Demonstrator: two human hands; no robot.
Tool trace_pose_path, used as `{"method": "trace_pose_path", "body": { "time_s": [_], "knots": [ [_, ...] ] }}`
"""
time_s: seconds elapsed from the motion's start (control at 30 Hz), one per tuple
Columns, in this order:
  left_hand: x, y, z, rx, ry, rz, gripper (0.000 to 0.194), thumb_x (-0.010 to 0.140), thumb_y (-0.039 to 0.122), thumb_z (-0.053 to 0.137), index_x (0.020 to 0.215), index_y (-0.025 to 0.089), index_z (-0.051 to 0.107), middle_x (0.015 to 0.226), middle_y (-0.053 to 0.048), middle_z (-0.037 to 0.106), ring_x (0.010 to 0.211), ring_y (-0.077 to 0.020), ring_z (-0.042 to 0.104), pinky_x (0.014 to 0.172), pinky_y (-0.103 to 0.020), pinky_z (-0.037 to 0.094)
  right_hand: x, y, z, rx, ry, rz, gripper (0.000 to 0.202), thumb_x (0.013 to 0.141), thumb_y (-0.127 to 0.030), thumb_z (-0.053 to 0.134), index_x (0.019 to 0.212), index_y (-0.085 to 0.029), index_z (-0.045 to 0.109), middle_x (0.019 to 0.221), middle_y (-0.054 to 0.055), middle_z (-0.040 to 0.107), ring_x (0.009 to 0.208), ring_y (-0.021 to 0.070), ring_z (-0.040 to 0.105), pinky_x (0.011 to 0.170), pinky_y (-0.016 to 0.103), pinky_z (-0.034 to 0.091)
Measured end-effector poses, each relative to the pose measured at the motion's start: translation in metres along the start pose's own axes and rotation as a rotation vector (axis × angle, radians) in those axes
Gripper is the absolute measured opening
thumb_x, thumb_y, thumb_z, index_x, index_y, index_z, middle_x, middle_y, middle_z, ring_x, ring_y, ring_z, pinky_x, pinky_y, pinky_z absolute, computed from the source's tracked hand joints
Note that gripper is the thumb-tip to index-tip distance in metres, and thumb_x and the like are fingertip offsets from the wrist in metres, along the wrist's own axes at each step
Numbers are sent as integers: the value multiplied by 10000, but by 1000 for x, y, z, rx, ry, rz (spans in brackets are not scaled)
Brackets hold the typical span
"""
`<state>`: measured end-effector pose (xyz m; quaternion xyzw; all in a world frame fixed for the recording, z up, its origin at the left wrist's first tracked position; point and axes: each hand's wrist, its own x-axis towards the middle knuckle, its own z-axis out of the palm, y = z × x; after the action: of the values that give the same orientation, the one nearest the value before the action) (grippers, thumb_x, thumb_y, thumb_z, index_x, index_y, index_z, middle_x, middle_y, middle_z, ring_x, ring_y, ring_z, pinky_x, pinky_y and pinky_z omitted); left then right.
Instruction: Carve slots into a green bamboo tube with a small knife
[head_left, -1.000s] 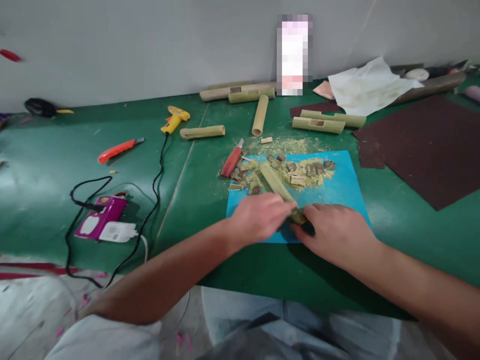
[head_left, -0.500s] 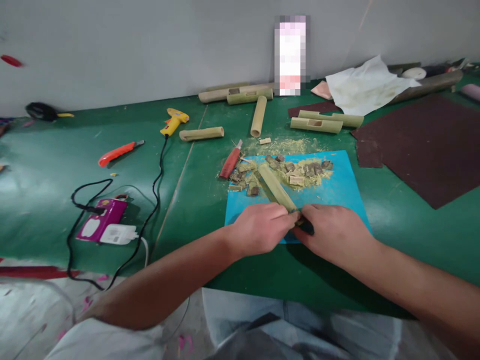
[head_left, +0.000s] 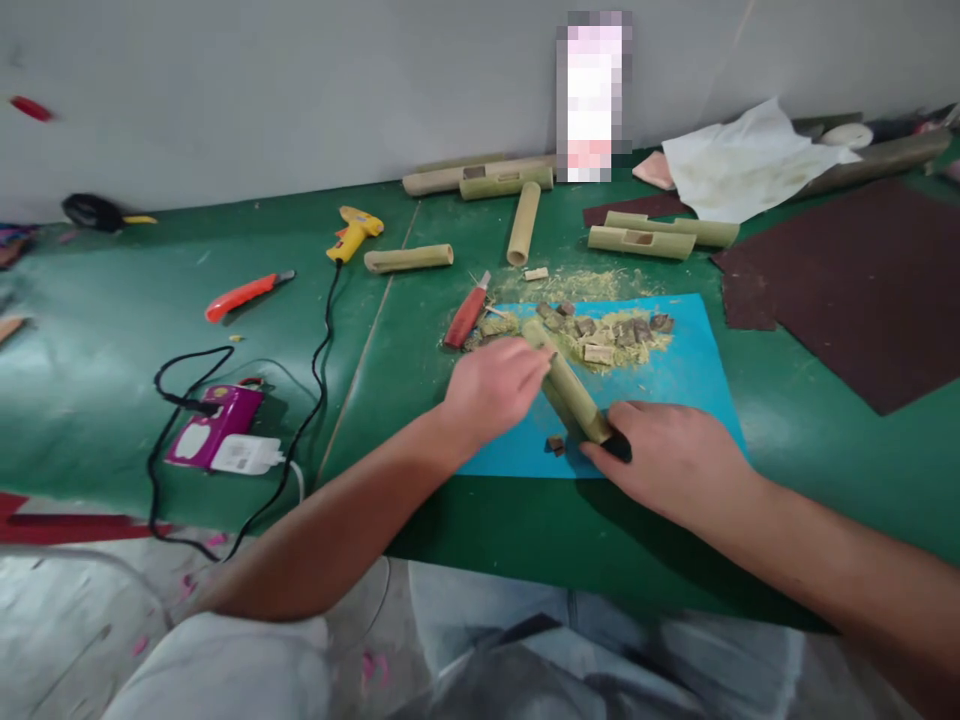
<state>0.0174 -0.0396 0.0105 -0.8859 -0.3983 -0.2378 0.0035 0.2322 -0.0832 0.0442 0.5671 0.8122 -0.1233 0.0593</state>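
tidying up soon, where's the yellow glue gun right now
In the head view, the yellow glue gun lies left of centre on the green table, just left of a bamboo tube and beyond the orange utility knife.

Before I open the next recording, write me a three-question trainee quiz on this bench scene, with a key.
1. True or false: the right hand is at the near end of the bamboo piece in front of the person.
2. That piece is over which surface?
A) blue sheet
B) white cloth
C) dark brown sheet
3. Fill in: the glue gun is ____ in colour.

Key: 1 true; 2 A; 3 yellow.
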Motion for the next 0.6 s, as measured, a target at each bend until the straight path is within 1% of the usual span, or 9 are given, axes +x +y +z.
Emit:
{"method": "trace_pose_path", "body": {
  "time_s": [0.1,0.13,0.17,0.27,0.3,0.4,0.43,0.57,0.6],
  "knots": [
    [-2,8,0,-90,-154,198,423,1104,310,348,1145,182,749,797,-48,699,729,-144,657,634,-230,503,0,1,2,11,4,-15,261,941,-434,567,866,-219,696,817,66,741,685,204,663,551,316,263],
    [-3,9,0,-108,-175,222,424,1105,312,343,1152,191,747,804,-45,701,730,-143,659,634,-230,505,0,2,2,14,12,-18,254,939,-426,567,860,-220,692,826,66,746,685,203,666,550,318,260],
    [-3,9,0,-105,-159,202,417,1105,315,351,1154,192,746,823,-48,708,745,-146,666,645,-233,512,0,2,3,12,22,-16,272,943,-446,562,860,-222,691,817,64,744,681,203,665,547,318,254],
    [-2,4,0,-49,-16,58,392,1099,315,391,1159,152,743,854,-66,724,787,-161,682,682,-251,529,0,2,3,-6,19,-4,317,952,-494,550,861,-225,690,769,60,726,672,207,661,542,317,232],
    [-2,3,1,-48,-8,62,393,1099,313,392,1161,143,741,843,-67,722,783,-160,682,681,-253,528,-1,2,2,-9,12,-3,311,950,-491,557,859,-224,689,771,60,728,672,207,661,543,316,231],
    [-3,3,2,-117,-119,227,408,1106,306,362,1185,162,735,808,-52,711,740,-148,671,643,-247,516,-1,0,1,-3,10,-15,257,954,-433,565,885,-221,693,838,64,754,689,202,668,555,316,256],
    [-3,2,3,-136,-137,240,403,1106,306,363,1193,174,734,822,-51,716,750,-148,675,646,-246,519,-1,0,0,0,15,-25,248,966,-413,550,906,-222,697,862,64,758,705,201,672,562,316,266],
    [0,-2,4,-97,7,8,353,1085,304,440,1154,151,750,875,-71,729,817,-167,691,718,-263,541,-1,-1,-1,-12,-6,-5,309,960,-482,544,892,-226,701,788,63,725,682,206,658,549,315,260],
    [1,-2,3,-96,8,3,350,1083,300,445,1146,144,752,868,-73,726,818,-169,690,726,-266,541,-1,0,-1,-15,-8,-5,314,960,-488,544,889,-225,701,779,64,720,679,206,655,548,316,259]
  ]
}}
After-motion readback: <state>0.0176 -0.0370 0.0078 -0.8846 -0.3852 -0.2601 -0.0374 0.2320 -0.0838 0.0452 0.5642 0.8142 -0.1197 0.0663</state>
